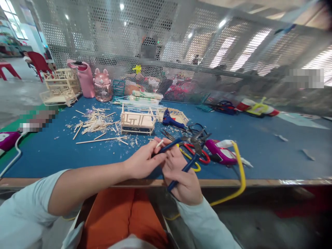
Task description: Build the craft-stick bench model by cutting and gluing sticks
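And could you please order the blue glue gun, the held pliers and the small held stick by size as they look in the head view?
1. Pliers, though also nearer the camera than the glue gun
2. Blue glue gun
3. Small stick

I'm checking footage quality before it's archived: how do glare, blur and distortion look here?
Head view: bright glare streaks show at upper right through the perforated screen; head view: shapes behind that screen look hazy, while the pliers read fairly clearly; head view: the left sleeve appears stretched toward the corner; head view: lower right sinks into deep shadow.
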`<control>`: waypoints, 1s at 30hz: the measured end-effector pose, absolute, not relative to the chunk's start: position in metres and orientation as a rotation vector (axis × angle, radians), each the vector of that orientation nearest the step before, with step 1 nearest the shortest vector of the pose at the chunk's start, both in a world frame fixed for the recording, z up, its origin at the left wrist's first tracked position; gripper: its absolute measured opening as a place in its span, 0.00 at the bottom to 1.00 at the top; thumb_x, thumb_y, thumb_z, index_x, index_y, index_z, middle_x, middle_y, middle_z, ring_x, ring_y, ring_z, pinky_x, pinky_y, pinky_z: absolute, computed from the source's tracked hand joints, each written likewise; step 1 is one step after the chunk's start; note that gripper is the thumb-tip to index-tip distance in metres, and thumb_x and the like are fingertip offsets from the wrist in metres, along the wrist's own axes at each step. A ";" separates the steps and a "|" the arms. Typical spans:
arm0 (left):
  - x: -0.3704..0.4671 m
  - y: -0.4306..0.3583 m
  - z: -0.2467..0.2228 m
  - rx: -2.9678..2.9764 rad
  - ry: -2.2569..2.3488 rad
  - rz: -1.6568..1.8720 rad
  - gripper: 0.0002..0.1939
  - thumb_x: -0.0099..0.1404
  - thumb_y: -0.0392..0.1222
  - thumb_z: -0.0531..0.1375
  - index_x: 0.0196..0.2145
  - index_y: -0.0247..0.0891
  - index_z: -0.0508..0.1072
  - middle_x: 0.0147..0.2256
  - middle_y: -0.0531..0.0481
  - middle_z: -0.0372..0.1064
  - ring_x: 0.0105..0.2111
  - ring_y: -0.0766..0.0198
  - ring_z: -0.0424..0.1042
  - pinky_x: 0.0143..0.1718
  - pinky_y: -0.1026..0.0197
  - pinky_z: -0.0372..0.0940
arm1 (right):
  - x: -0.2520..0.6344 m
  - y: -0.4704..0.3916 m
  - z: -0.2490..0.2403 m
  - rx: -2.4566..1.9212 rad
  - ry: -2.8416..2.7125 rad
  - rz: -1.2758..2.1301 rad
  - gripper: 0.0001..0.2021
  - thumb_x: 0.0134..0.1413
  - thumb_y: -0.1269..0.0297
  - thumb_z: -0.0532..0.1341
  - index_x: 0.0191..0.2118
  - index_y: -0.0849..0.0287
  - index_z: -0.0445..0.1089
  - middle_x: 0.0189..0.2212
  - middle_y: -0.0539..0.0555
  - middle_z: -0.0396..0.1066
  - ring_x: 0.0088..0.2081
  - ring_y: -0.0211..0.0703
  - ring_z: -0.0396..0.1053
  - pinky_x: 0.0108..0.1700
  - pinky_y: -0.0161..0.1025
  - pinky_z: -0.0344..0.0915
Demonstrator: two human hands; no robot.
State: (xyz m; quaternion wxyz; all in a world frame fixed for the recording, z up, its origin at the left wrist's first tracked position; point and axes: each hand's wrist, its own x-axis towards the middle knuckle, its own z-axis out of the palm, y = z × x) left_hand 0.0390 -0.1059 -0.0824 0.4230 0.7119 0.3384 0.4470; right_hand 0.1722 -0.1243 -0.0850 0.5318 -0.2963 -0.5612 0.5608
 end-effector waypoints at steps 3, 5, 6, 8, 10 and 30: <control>0.035 -0.104 -0.079 1.685 0.762 1.098 0.14 0.67 0.48 0.45 0.31 0.38 0.62 0.30 0.51 0.61 0.31 0.66 0.61 0.36 0.62 0.60 | 0.184 -0.116 -0.074 -0.729 -1.493 1.260 0.32 0.33 0.72 0.54 0.52 0.52 0.59 0.52 0.58 0.66 0.51 0.51 0.66 0.48 0.51 0.68; 0.029 -0.096 -0.077 1.605 0.808 1.171 0.17 0.68 0.47 0.42 0.31 0.37 0.65 0.32 0.49 0.63 0.33 0.65 0.62 0.36 0.63 0.60 | 0.197 -0.106 -0.062 -0.766 -1.563 1.189 0.33 0.33 0.71 0.53 0.54 0.51 0.59 0.50 0.58 0.67 0.50 0.53 0.68 0.48 0.53 0.67; 0.026 -0.092 -0.076 1.580 0.863 1.220 0.17 0.68 0.46 0.43 0.30 0.36 0.66 0.32 0.50 0.63 0.33 0.66 0.62 0.35 0.64 0.59 | 0.204 -0.100 -0.056 -0.808 -1.621 1.173 0.35 0.33 0.71 0.52 0.55 0.51 0.58 0.49 0.57 0.68 0.50 0.52 0.68 0.48 0.54 0.67; 0.020 -0.083 -0.074 1.538 0.951 1.288 0.15 0.67 0.44 0.47 0.29 0.36 0.67 0.29 0.52 0.62 0.28 0.68 0.60 0.31 0.65 0.58 | 0.217 -0.087 -0.046 -0.967 -1.774 1.045 0.36 0.33 0.72 0.53 0.56 0.52 0.57 0.49 0.56 0.69 0.50 0.51 0.68 0.53 0.54 0.64; 0.016 -0.078 -0.073 1.499 0.977 1.320 0.13 0.66 0.44 0.49 0.31 0.35 0.68 0.25 0.54 0.61 0.24 0.70 0.56 0.28 0.66 0.55 | 0.225 -0.077 -0.040 -1.152 -1.988 0.800 0.35 0.35 0.73 0.53 0.56 0.55 0.59 0.52 0.57 0.67 0.54 0.52 0.65 0.58 0.53 0.58; 0.015 -0.081 -0.073 1.677 0.897 1.300 0.14 0.65 0.45 0.51 0.36 0.34 0.72 0.21 0.56 0.59 0.23 0.70 0.57 0.29 0.66 0.56 | 0.214 -0.075 -0.030 -1.246 -2.504 0.232 0.34 0.40 0.75 0.51 0.59 0.60 0.59 0.51 0.59 0.68 0.51 0.48 0.67 0.54 0.45 0.62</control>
